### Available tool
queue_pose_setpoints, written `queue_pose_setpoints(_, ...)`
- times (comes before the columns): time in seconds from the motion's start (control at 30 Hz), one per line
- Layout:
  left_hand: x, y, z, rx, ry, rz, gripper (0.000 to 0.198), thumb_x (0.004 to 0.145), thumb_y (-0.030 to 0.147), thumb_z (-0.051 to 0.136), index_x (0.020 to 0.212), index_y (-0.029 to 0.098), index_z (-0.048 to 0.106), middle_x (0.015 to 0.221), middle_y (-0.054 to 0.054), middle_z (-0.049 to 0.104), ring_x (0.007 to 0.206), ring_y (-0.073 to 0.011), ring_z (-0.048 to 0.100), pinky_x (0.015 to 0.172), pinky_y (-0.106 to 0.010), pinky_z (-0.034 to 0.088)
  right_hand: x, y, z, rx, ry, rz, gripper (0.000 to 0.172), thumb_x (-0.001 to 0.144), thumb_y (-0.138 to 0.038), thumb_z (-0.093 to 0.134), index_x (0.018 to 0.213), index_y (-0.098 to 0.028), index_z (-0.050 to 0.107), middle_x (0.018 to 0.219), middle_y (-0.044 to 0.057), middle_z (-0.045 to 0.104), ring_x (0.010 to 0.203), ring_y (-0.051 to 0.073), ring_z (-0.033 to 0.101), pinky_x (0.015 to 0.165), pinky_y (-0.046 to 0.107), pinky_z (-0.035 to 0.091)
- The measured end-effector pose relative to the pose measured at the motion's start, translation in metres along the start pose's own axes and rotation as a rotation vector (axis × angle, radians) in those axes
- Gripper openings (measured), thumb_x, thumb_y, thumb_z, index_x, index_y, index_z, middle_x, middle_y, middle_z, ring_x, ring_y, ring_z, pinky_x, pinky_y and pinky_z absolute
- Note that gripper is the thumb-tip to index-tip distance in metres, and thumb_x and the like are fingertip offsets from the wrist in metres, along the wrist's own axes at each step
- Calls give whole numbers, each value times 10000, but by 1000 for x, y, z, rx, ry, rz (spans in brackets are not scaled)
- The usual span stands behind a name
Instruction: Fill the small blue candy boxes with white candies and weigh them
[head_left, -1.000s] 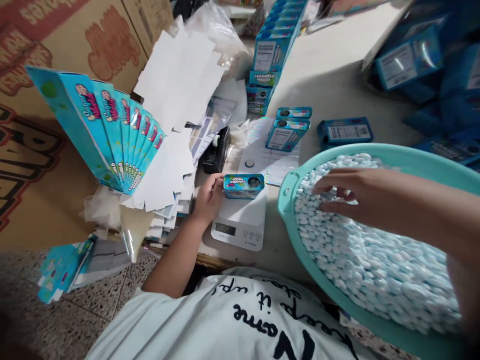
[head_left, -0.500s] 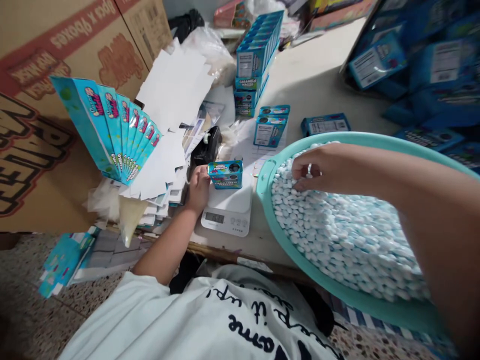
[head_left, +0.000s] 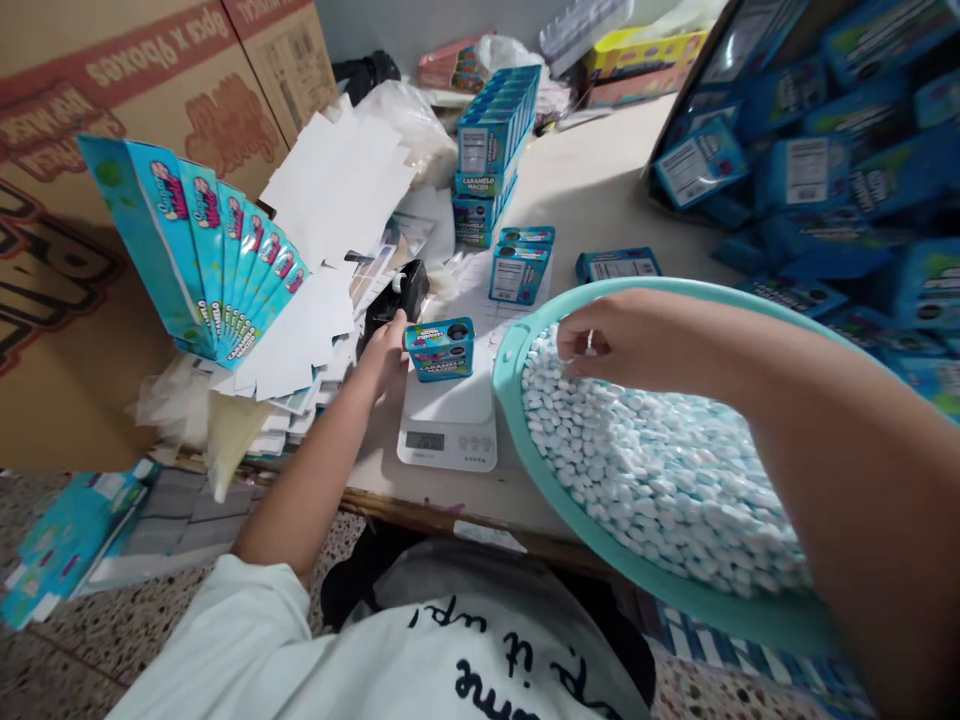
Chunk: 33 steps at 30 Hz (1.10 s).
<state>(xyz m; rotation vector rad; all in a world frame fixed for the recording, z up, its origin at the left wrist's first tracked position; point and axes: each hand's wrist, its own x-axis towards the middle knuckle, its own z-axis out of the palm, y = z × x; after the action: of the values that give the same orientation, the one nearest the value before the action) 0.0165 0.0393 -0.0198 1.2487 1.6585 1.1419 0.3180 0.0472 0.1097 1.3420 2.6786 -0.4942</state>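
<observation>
A small blue candy box (head_left: pixel 440 349) stands on a white kitchen scale (head_left: pixel 448 418). My left hand (head_left: pixel 381 356) rests against the box's left side, fingers curled round it. My right hand (head_left: pixel 609 340) hovers over the left part of a teal basin (head_left: pixel 505 380) heaped with white-and-blue candies (head_left: pixel 660 480). Its fingers are pinched together on a few candies at the top of the heap.
Flat blue cartons (head_left: pixel 210 262) fan out at the left over white card blanks (head_left: pixel 330 200). A black tape dispenser (head_left: pixel 397 300) sits behind the scale. Filled blue boxes stand in a row (head_left: pixel 491 140), as a pair (head_left: pixel 519 265) and piled at right (head_left: pixel 810 180). Big cardboard cartons (head_left: pixel 90 90) line the left.
My right hand has drawn from spread fingers on the candies into a pinch and shifted toward the basin's left rim. The view has tilted up and left.
</observation>
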Motion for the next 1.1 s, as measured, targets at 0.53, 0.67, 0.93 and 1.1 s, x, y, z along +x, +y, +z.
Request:
queue_pose_setpoints(0.53, -3, 0, -5, 211, -303, 118, 398, 930, 540, 604, 785, 206, 765, 677, -41, 720, 719, -272, 667, 680, -339, 482, -5, -2, 3, -65, 267, -46, 283, 910, -453, 495, 784, -267, 667, 667, 15, 676, 573, 165, 606, 580, 322, 419)
queue_pose_setpoints(0.67, -5, 4, -6, 185, -341, 59, 405, 904, 526, 669, 659, 205, 701, 631, -44, 684, 694, -261, 637, 705, -352, 482, -6, -9, 12, -75, 439, -134, 394, 977, -532, 432, 802, -278, 678, 680, 10, 674, 590, 167, 599, 589, 345, 411)
queue_pose_setpoints(0.93, -12, 16, -6, 126, -192, 137, 541, 985, 655, 470, 893, 188, 728, 865, -74, 738, 840, -219, 689, 792, -329, 535, -8, -20, 15, -41, 632, -295, 121, 960, -393, 572, 925, -320, 661, 870, -19, 741, 743, 179, 680, 687, 366, 527)
queue_pose_setpoints(1.1, -22, 25, -11, 175, 54, 438, 591, 1039, 644, 314, 1068, 199, 701, 903, -69, 727, 854, -178, 691, 819, -313, 549, -9, -39, 17, -119, 670, -269, 119, 1008, -325, 544, 961, -295, 649, 981, -14, 761, 836, 170, 721, 767, 348, 560)
